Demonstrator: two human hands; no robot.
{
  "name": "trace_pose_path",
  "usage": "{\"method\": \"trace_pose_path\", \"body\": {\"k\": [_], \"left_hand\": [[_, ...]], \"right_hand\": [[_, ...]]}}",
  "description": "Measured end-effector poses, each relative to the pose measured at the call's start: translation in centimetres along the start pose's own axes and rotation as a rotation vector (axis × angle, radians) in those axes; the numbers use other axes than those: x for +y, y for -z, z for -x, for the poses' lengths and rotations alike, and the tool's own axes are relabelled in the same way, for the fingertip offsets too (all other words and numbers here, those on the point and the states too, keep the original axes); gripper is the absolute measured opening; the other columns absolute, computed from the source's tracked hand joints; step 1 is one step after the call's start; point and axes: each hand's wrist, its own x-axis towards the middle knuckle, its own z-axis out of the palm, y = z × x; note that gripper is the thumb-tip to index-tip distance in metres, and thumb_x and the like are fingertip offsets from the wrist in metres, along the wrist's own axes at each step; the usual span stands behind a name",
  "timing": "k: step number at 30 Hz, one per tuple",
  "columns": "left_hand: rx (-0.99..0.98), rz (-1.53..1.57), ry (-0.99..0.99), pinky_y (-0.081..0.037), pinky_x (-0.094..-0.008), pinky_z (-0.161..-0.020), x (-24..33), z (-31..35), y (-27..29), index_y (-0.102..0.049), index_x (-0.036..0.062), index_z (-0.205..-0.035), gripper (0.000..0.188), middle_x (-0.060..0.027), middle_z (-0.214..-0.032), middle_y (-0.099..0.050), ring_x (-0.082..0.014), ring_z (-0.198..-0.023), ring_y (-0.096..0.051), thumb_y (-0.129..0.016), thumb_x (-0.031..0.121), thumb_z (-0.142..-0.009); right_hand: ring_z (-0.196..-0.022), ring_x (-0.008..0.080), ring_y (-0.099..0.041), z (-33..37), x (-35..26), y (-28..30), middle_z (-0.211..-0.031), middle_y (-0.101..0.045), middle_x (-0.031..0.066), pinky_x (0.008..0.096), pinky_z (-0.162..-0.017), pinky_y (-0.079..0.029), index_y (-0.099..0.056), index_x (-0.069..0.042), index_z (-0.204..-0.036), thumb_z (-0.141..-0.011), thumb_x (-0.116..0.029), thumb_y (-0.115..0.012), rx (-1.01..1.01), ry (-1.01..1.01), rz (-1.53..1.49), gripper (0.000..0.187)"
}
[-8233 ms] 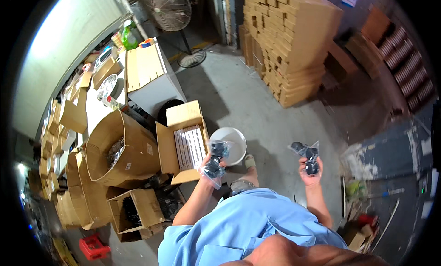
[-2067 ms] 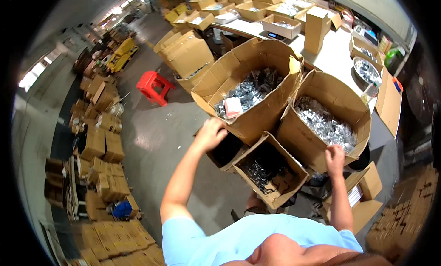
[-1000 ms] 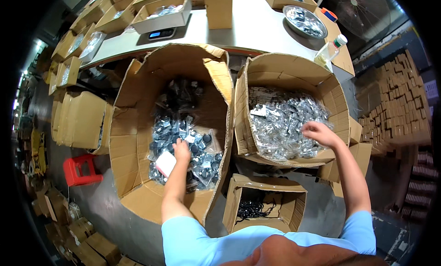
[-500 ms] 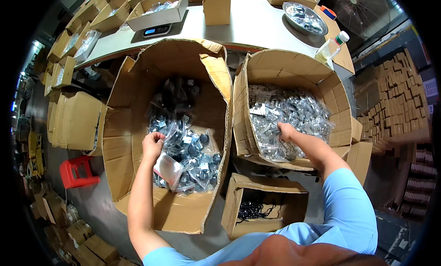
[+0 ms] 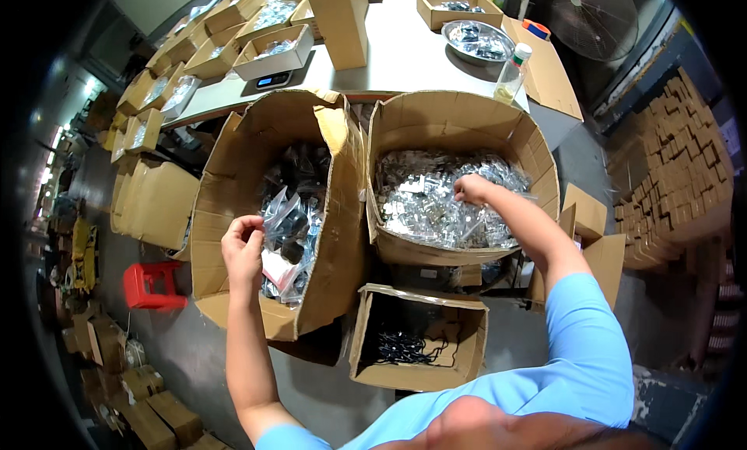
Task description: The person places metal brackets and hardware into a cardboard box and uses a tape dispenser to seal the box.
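Observation:
My left hand [image 5: 244, 252] pinches the edge of a clear plastic bag [image 5: 285, 219] with a dark part inside. It is raised over the left side of the tall cardboard box [image 5: 214, 252]. Below the bag lie more clear bags of dark round parts, along with a pale flat packet [image 5: 277, 269]. To the right, my right hand [image 5: 470, 189] is closed, fingertips down, over shiny metal pieces in small clear bags [image 5: 424, 197]. These fill the lower part of a second cardboard box [image 5: 541, 158]. Whatever the right fingers grip is hidden.
Below the boxes sits a smaller carton [image 5: 475, 349] with black cords. A white table [image 5: 397, 57] behind carries a scale [image 5: 274, 80], a metal bowl [image 5: 476, 42], a bottle [image 5: 513, 75] and several small boxes. A red stool [image 5: 154, 285] stands left, a fan [image 5: 595, 10] far right.
My left hand has lifted the plastic bag off the pile. The right hand sits higher over the metal pieces, its fingers drawn together. The whole view has shifted.

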Motion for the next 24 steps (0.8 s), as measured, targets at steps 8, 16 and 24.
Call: {"method": "trace_pose_path", "body": {"k": [8,16,24], "left_hand": [[0.102,0.365,-0.083,-0.043,-0.0247,-0.078,5.6,7.7,2.6,-0.054,0.0016,-0.083,0.011,-0.0088,-0.096,-0.055,-0.0119,-0.082,-0.053,-0.058,-0.007,-0.079],[0.165,0.325,-0.123,-0.042,-0.0252,-0.079,6.7,9.1,3.1,-0.052,0.0027,-0.083,0.014,-0.0105,-0.097,-0.054,-0.0127,-0.085,-0.052,-0.056,-0.010,-0.080],[0.006,0.387,-0.245,-0.041,-0.0239,-0.079,13.4,14.2,-4.3,-0.052,0.0022,-0.084,0.014,-0.0108,-0.098,-0.054,-0.0128,-0.086,-0.052,-0.055,-0.011,-0.080]], "right_hand": [[-0.095,0.0298,-0.062,-4.6,-2.6,-5.8,-0.103,-0.063,0.0169,0.0382,-0.081,-0.050,-0.062,-0.003,-0.103,-0.074,-0.007,-0.057,-0.202,0.021,0.360,0.029],[-0.085,0.0325,-0.063,-2.6,-1.4,-4.5,-0.091,-0.064,0.0170,0.0404,-0.074,-0.050,-0.063,-0.007,-0.091,-0.079,-0.012,-0.051,-0.043,0.005,0.319,0.018],[-0.069,0.0306,-0.058,20.7,-0.3,10.7,-0.073,-0.059,0.0146,0.0387,-0.062,-0.046,-0.056,-0.002,-0.077,-0.074,-0.011,-0.063,0.872,0.167,-0.201,0.012]]}}
